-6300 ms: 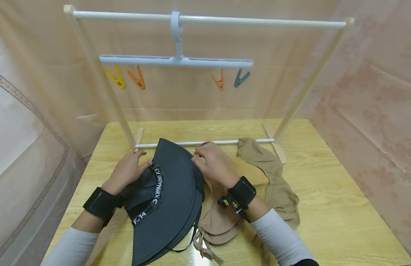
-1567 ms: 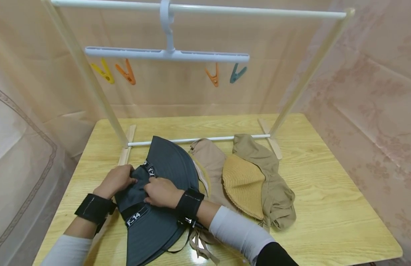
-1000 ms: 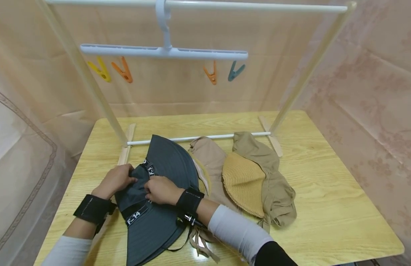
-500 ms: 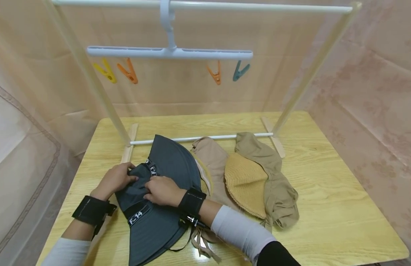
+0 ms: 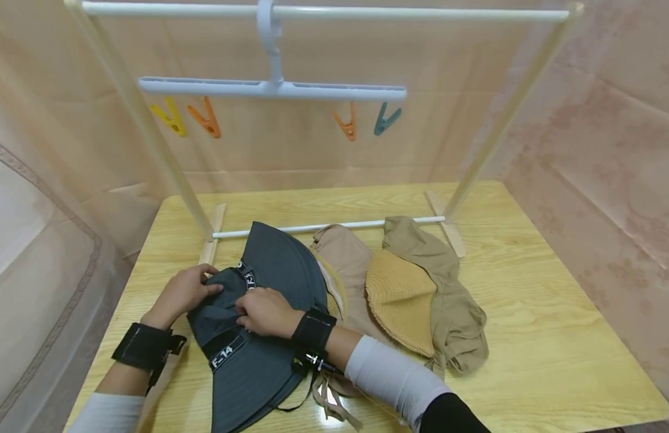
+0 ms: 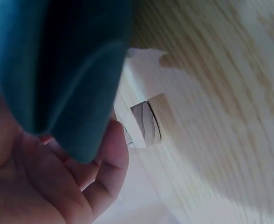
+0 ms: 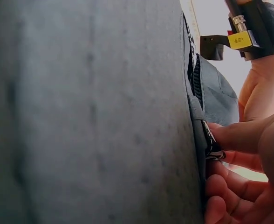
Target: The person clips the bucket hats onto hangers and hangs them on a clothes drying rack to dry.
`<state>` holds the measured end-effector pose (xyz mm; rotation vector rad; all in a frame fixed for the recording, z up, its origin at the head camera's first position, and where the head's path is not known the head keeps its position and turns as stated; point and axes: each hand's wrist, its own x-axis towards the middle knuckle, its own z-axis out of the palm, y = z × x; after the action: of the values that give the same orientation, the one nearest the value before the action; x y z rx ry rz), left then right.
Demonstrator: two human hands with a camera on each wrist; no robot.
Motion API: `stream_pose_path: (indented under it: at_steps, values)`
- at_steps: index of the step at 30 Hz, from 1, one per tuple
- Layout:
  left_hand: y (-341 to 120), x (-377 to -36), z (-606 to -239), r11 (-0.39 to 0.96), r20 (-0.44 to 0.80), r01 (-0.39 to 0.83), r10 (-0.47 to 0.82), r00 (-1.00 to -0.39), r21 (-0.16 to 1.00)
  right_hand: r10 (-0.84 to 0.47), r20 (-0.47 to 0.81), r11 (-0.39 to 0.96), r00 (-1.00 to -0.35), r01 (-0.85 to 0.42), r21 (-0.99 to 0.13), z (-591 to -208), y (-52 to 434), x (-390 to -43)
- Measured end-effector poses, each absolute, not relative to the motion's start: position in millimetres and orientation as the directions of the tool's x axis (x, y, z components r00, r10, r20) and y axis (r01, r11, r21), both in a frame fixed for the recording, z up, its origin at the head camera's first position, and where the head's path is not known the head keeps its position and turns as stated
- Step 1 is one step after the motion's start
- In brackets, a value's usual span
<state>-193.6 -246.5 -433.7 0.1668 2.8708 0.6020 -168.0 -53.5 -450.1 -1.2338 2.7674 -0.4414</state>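
- Here the left hand grips the folded crown of the dark grey hat, fingers curled over the cloth at its left edge; the left wrist view shows the fabric running across the palm.
- The right hand pinches the same hat just beside the left hand, at the black band with white lettering; in the right wrist view its fingertips close on the band's edge.
- Both wrists carry black straps, the left one and the right one, above pale grey sleeves.
- The dark grey hat lies flat on the wooden table, left of middle, its broad brim reaching to the rack's lower bar.
- Touching its right side lies a beige hat, with ties trailing toward the near table edge.
- Next comes a woven yellow hat, resting on a khaki hat.
- Over the table stands a pale rack with a white top bar.
- From that bar hangs a light grey hanger carrying four clips: yellow, orange, a second orange and teal.
- Pinkish curtain cloth surrounds the table.
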Motion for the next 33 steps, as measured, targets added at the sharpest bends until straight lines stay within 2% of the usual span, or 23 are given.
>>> stream_pose_path:
  at_steps: [8,15,25,33]
  values:
    - [-256,-191,-433,0.900,-0.158,0.093,0.175,-0.972,0.425,-0.745,0.077,0.600,-0.662,-0.716,-0.356,-447,-53,-167]
    - [-257,-191,-430,0.893,-0.158,0.095,0.182,-0.971,0.440,-0.732,0.104,0.602,-0.673,-0.711,-0.362,-443,-51,-164]
    - [-245,-191,-416,0.885,-0.156,0.096,0.186,-0.970,0.456,-0.705,0.063,0.665,-0.707,-0.688,-0.290,-448,-52,-162]
    - [-244,-192,-419,0.877,-0.159,0.089,0.184,-0.970,0.472,-0.718,0.144,0.635,-0.681,-0.725,-0.267,-450,-52,-161]
